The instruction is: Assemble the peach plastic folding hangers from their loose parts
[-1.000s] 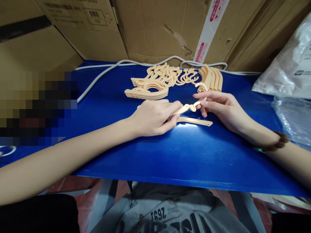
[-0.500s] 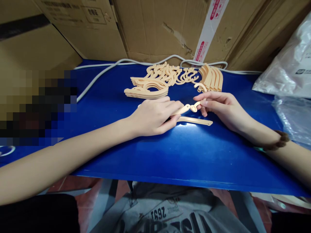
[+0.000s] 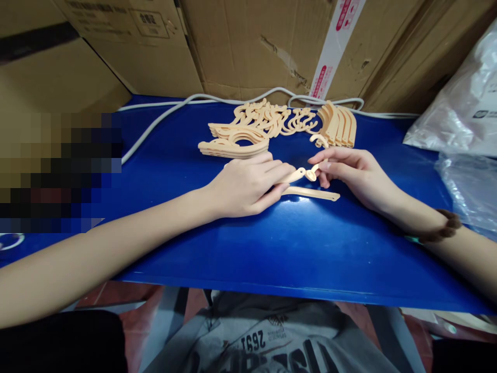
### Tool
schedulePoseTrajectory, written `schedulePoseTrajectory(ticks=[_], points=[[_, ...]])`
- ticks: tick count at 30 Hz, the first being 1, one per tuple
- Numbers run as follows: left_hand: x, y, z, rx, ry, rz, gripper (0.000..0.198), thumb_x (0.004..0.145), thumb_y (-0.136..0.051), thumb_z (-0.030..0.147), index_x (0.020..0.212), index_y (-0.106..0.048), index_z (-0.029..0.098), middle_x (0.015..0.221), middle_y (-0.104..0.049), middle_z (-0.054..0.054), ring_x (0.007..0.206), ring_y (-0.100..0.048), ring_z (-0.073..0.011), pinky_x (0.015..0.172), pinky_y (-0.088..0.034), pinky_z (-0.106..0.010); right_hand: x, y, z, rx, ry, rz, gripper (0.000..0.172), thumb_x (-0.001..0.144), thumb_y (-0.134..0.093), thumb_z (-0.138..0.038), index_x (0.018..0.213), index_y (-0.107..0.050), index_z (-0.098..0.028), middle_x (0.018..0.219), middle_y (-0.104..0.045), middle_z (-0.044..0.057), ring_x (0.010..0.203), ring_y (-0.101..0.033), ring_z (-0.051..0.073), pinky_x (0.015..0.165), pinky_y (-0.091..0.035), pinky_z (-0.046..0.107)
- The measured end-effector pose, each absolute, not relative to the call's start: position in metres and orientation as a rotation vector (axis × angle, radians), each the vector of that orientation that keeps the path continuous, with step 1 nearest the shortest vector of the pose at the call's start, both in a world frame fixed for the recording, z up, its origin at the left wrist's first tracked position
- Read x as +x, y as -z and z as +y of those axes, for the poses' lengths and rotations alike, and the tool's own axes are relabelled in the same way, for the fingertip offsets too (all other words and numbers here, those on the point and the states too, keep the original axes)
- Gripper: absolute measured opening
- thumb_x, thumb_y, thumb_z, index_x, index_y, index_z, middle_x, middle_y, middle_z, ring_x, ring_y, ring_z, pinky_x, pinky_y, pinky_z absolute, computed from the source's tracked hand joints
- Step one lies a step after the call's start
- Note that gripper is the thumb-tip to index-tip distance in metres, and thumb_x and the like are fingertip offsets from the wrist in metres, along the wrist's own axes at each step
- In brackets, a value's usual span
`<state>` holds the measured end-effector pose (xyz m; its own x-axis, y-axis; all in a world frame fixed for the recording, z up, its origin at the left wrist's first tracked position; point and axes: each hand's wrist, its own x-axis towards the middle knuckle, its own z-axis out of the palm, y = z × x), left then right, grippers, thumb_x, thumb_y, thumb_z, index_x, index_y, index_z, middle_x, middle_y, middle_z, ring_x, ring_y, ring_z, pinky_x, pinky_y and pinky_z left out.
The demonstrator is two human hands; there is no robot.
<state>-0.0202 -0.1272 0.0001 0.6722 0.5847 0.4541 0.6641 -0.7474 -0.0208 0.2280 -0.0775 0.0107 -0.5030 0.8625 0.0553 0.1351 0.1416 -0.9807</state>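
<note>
My left hand [image 3: 256, 184] is closed around a cream plastic hanger arm [image 3: 297, 176], whose end with a small hole sticks out past the fingertips. Between the fingers and thumb of my right hand [image 3: 345, 168] is a cream hanger hook [image 3: 311, 174]. Its round base sits right by the holed end of the arm; whether they touch I cannot tell. The hook's curved top [image 3: 319, 139] shows above my right fingers. Below my hands lies another cream hanger arm [image 3: 314, 194], its left end hidden by my left hand.
Behind my hands are stacked hanger pieces [image 3: 235, 150], a pile of hooks [image 3: 267, 116] and a row of curved arms [image 3: 341, 127] on the blue table [image 3: 252, 259]. A white cable [image 3: 155, 122] runs along the back before cardboard boxes [image 3: 248, 52]. Plastic bags [image 3: 458, 109] lie at right.
Both hands stay almost in place. The hook's base and the arm's holed end have shifted very slightly to the right.
</note>
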Motion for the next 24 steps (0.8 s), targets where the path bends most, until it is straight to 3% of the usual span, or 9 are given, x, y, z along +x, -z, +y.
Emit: schedulePoseTrajectory(ticks=[14, 24], points=[[-0.0193, 0.0015, -0.1277, -2.705, 0.652, -0.98, 0.038, 0.106, -0.034, 0.03, 0.126, -0.062, 0.013, 0.106, -0.073, -0.008, 0.096, -0.062, -0.0203, 0.077, -0.051, -0.03, 0.2298, -0.0115, -0.0742, -0.961, -1.492, -1.692, 0.018, 0.081, -0.078, -0.034, 0.087, -0.07, -0.019, 0.074, -0.065, 0.0, 0.059, -0.056, 0.009, 0.061, -0.05, 0.025], [-0.02, 0.002, -0.1266, -2.637, 0.658, -0.935, 0.041, 0.107, -0.032, 0.029, 0.126, -0.063, 0.01, 0.099, -0.072, -0.009, 0.093, -0.062, -0.0212, 0.077, -0.05, -0.03, 0.2306, -0.0094, -0.0734, -0.941, -1.466, -1.603, 0.024, 0.078, -0.082, -0.038, 0.092, -0.077, -0.02, 0.077, -0.068, 0.001, 0.06, -0.056, 0.01, 0.058, -0.049, 0.026]])
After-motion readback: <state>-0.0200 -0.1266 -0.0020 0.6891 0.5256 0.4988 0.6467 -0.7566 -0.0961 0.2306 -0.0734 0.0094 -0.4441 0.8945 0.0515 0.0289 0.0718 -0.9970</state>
